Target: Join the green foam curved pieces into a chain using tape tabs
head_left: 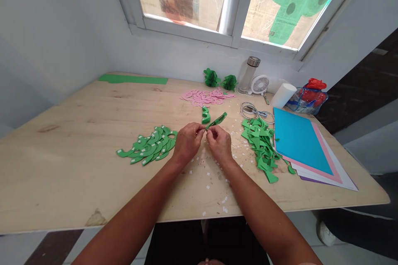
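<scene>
Between my two hands is a green paper cutout (218,120), slanting up to the right and looking layered. My left hand (189,140) pinches its lower end, fingertips closed. Close beside it, my right hand (219,142) pinches the same end, thumb and fingers together. Just beyond the fingers stands a small folded green paper piece (205,115) with white squares on it. Left of my left hand lies a pile of curved green paper cutouts (152,147), many bearing small white squares. Tiny white paper bits (208,186) are scattered around and below my hands.
Green paper scraps (259,143) lie to the right, with scissors (263,114) and tape rolls (248,110) behind. Coloured sheets (301,138) are stacked farther right. Pink cutouts (205,97), green paper trees (211,78), a bottle (248,74), a fan (260,84) and a white roll (283,95) line the back.
</scene>
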{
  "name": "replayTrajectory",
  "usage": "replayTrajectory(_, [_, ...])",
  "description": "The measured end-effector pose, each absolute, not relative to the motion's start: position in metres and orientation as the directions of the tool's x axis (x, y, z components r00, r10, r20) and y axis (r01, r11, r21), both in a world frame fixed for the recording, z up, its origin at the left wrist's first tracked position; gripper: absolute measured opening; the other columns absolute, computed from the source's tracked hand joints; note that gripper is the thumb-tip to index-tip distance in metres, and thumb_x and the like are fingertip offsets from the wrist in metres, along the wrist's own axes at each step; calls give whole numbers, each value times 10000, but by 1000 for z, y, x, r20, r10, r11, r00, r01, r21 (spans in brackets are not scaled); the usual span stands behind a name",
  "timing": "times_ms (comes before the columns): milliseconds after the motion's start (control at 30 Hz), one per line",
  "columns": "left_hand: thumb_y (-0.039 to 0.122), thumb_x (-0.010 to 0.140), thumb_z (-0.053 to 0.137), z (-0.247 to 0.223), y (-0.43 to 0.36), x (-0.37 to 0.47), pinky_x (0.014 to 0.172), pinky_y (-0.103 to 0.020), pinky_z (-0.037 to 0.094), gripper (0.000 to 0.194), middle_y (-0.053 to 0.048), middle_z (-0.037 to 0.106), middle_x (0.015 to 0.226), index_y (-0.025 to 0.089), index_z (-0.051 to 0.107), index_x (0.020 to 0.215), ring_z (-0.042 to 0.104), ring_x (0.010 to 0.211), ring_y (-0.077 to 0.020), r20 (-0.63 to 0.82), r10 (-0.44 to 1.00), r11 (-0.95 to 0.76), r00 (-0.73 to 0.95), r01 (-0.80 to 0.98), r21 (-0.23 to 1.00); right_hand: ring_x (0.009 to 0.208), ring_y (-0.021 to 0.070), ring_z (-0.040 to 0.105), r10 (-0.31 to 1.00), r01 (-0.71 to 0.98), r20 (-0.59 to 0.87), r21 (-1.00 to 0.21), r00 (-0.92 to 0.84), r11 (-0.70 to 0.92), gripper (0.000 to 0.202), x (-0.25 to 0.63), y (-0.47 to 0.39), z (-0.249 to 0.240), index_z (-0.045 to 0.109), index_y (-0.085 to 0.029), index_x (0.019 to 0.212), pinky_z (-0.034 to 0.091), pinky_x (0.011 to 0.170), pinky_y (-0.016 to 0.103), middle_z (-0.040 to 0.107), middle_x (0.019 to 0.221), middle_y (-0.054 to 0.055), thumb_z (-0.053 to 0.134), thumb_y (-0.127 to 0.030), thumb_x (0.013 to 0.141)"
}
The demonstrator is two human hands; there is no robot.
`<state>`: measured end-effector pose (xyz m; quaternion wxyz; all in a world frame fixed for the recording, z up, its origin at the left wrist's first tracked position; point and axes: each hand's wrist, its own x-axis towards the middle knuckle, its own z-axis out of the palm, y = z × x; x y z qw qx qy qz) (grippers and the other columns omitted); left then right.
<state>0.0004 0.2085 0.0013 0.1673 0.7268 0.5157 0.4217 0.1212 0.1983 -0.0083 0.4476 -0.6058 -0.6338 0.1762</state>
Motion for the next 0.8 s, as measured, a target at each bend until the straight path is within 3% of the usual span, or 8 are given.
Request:
replayTrajectory(167, [247,731,556,2,210,1,641,-281,476,163,-46,718,766,189,705,767,635,691,-191,341,940,-320,22,409,855,618,155,560,924,564,352,-798,151,212,140,121,199,-9,629,-204,746,420,624,262,654,694,10,498,-246,767])
replayTrajectory(333, [277,634,675,5,212,0,572,-262,466,141,-24,683,655,156,701,702,590,594,-155,124,990,-121,-67,42,992,576,144,523,915,542,354,-815,191,202,122,121,198,-7,618,-204,719,400,590,253,599,613,-17,504,-243,736])
replayTrajectory(533, [286,565,756,8,214,-2,585,-251,462,214,-12,645,608,130,680,689,577,593,-123,-37,998,18,-59,-297,955,655,159,558,916,503,368,-829,160,245,186,123,197,-5,625,-194,762,420,625,265,641,723,6,451,-153,708])
replayTrajectory(667, [277,543,779,10,213,-2,596,-247,454,230,-15,646,616,128,675,685,583,603,-117,-98,995,88,-5,-407,909,803,184,571,898,516,421,-801,127,303,219,123,197,-4,630,-203,704,431,726,288,662,784,28,429,-116,709])
replayTrajectory(800, [266,544,784,11,212,-2,602,-246,454,230,-20,654,630,130,679,697,586,607,-114,-123,991,131,46,-460,879,796,187,568,905,508,404,-812,132,288,205,123,197,-3,635,-209,667,422,759,309,663,750,27,459,-188,770])
